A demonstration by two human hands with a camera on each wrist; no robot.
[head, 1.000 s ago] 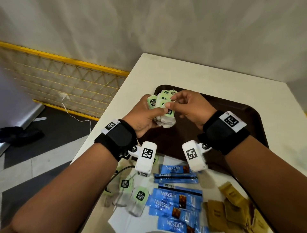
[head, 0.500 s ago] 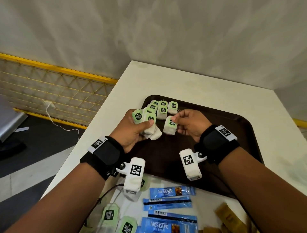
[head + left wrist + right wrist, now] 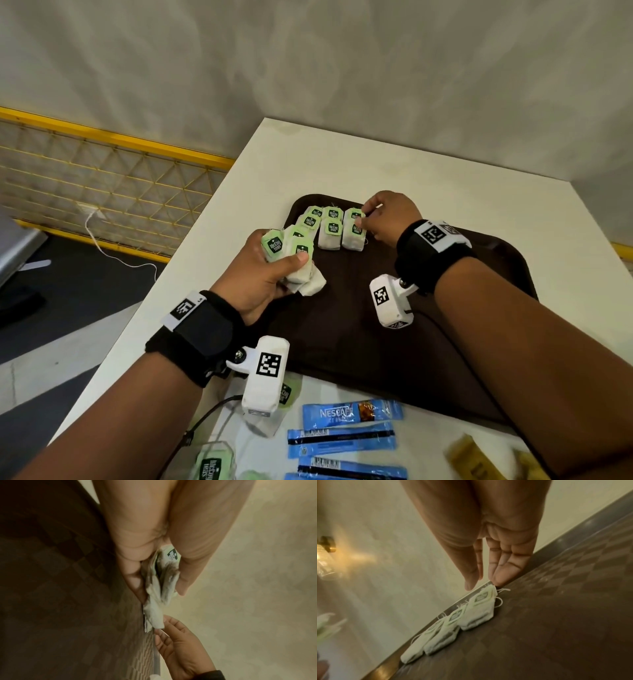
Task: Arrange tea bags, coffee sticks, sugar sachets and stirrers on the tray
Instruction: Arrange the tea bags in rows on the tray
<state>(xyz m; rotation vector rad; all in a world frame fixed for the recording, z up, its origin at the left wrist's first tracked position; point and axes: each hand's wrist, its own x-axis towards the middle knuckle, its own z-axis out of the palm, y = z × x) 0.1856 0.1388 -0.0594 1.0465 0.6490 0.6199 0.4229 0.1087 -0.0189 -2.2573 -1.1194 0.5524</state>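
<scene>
White tabletop (image 3: 394,164) carries dark brown plastic tray (image 3: 479,342); left hand (image 3: 260,274) clenches limp, light green-tagged paper tea bags (image 3: 298,260), right hand (image 3: 387,219) released, fingertips on trayed row (image 3: 334,228); pinch tags.

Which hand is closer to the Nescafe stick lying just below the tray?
Left. The left hand grips tea bags above the Nescafe stick; the right hand reaches the tray's far corner.

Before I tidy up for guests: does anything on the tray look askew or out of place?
Mostly neat. The tea bags lie in rows at the tray's far corner, but the leftmost ones overlap and sit slightly crooked. The left hand grips a crumpled bunch not yet laid; the right hand touches the rightmost bag.
</scene>
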